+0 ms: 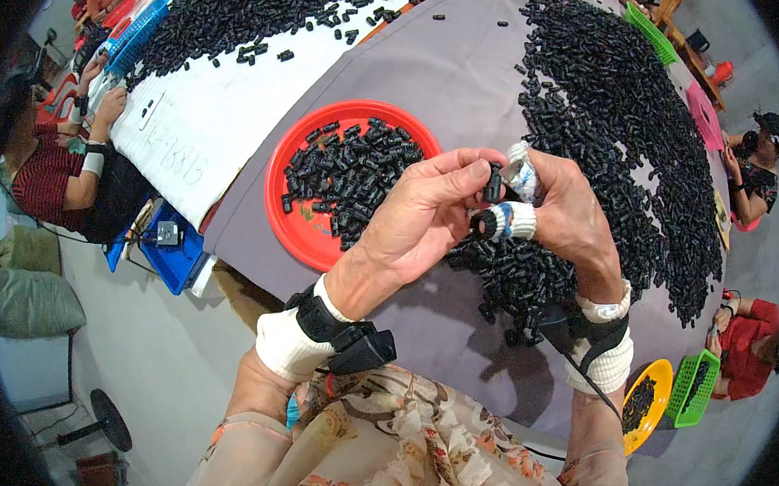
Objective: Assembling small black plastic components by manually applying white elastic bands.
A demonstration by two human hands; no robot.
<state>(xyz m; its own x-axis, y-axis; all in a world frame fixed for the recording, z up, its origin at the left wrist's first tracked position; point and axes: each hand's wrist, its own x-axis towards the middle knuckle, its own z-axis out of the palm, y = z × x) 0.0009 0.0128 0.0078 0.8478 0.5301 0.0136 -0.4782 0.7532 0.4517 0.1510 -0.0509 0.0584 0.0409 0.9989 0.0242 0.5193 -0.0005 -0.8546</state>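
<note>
My left hand (419, 209) pinches a small black cylindrical part (493, 183) between thumb and fingertips. Facing it closely, my right hand (572, 208) has its fingers bent in, with white wraps (522, 220) on the thumb and a finger. A dark end shows at the lower wrap; whether it is another part or the covering itself I cannot make out. Below and to the right of both hands spreads a large heap of similar black parts (598, 120). Left of them, a round red tray (276, 201) holds many more.
A grey cloth (395, 324) covers my table. Another pile of black parts (238, 19) lies on a white-covered table at far left. Yellow tray (661, 386) and green basket (687, 394) sit at lower right. Co-workers sit around: one at left (60, 185), several at right.
</note>
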